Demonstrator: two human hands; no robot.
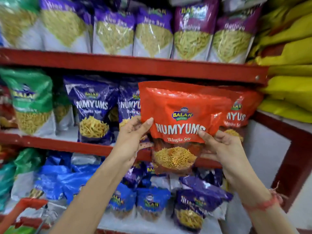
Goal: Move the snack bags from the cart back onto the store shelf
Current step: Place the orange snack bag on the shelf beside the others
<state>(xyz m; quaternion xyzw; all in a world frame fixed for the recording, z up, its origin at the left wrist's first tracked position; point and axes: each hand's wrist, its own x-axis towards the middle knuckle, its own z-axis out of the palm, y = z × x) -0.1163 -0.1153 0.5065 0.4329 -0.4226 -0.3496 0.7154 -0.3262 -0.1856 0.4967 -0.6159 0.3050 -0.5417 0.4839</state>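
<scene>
The red snack bag [184, 115] in my hands is glossy, crinkled plastic film. Shelf rails [135, 66] are smooth red-painted metal. My right wrist carries a frayed red thread band [268, 202]. Yellow sacks [290, 48] look matt.

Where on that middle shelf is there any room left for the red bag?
A bare strip shows between the green bag and the blue Numyums bag. The right end, behind the held red bag, already has another red bag. The top shelf is packed.
</scene>
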